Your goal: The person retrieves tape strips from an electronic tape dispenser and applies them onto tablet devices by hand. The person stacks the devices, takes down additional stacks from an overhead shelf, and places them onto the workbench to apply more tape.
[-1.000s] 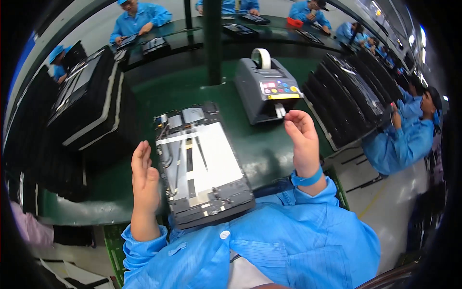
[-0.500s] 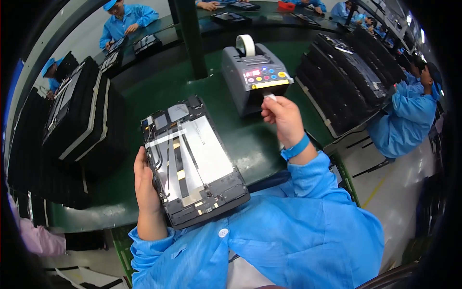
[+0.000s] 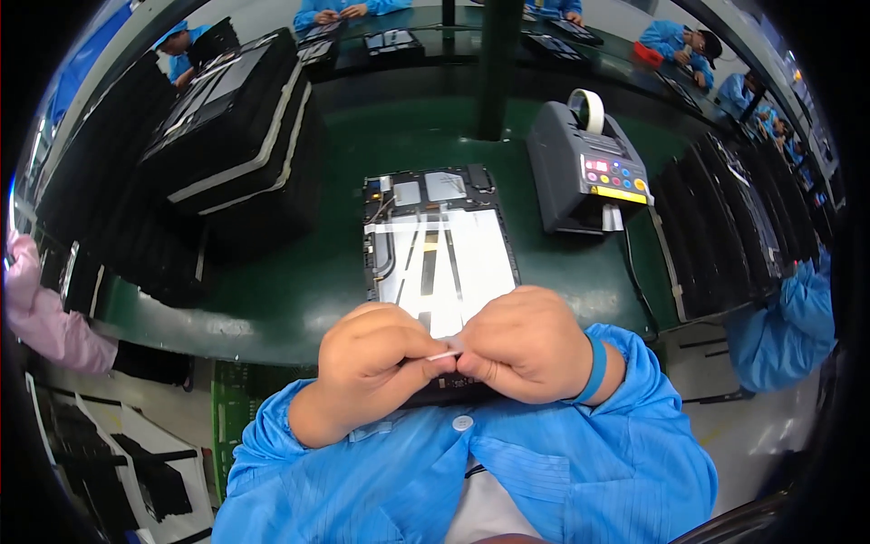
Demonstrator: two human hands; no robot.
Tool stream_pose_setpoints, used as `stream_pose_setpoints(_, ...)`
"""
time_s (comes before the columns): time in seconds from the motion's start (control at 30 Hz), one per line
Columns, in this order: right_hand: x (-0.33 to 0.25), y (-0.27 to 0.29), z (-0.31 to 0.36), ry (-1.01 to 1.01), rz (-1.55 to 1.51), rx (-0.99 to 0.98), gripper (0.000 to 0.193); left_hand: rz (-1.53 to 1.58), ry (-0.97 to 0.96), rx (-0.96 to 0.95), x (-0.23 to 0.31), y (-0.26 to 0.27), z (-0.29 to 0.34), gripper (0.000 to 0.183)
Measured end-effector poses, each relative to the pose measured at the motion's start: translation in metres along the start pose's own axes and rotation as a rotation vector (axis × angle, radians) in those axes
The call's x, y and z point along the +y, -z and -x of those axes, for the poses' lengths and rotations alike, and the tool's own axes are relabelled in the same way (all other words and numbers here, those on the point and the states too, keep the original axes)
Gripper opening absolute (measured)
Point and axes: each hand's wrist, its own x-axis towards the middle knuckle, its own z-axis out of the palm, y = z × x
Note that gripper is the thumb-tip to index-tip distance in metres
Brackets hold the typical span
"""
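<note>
Between the pinched fingertips of my left hand (image 3: 370, 355) and my right hand (image 3: 527, 346) is a short piece of whitish tape (image 3: 442, 354). Both hands are close together over the near end of an opened tablet (image 3: 489, 249), covering much of that end. The tablet lies on the green tabletop with its insides facing up: a large pale panel, dark strips and small parts along the far edge. Beyond my right hand stands a grey tape dispenser (image 3: 580, 172) with a white tape roll (image 3: 593, 113) on top. A tape end (image 3: 613, 218) hangs from its front.
Tall stacks of black trays (image 3: 227, 109) rise at the left, and more black trays (image 3: 716, 227) stand at the right. A dark post (image 3: 498, 72) is behind the tablet. Across the green table (image 3: 272, 313), co-workers (image 3: 675, 45) in blue sit along a far bench.
My right hand has come from the dispenser's front to meet my left hand over the tablet, bringing tape. My left hand has left the tablet's side. A fresh tape end now hangs out.
</note>
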Motion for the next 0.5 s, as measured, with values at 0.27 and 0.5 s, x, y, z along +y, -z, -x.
stream_pose_setpoints(0.27, 0.006, 0.002, -0.021, -0.095, -0.109, 0.043, 0.023, 0.045, -0.029, 0.124, -0.018, 0.011, -0.005, 0.008)
stream_pose_setpoints(0.5, 0.034, 0.014, -0.045, -0.157, 0.036, 0.209, 0.010, -0.298, 0.021, 0.299, -0.044, 0.034, -0.018, 0.012)
